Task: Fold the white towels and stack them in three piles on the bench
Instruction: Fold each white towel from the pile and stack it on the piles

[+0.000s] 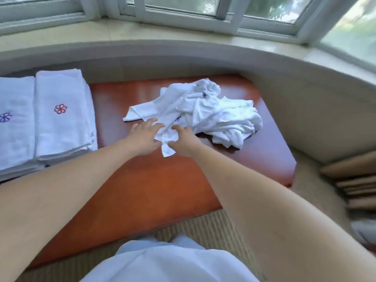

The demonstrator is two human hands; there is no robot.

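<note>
Currently, the heap of unfolded white towels (205, 112) lies crumpled on the right half of the red-brown bench (142, 180). I have both hands at its near edge: my left hand (145, 137) rests on the cloth with fingers spread and fairly straight; my right hand (184, 141) pinches the near corner of one towel between thumb and fingers. Two folded stacks sit side by side at the bench's left end, one with a red flower emblem (63, 117), one with a blue emblem (14, 123). Windows (183, 9) run behind.
</note>
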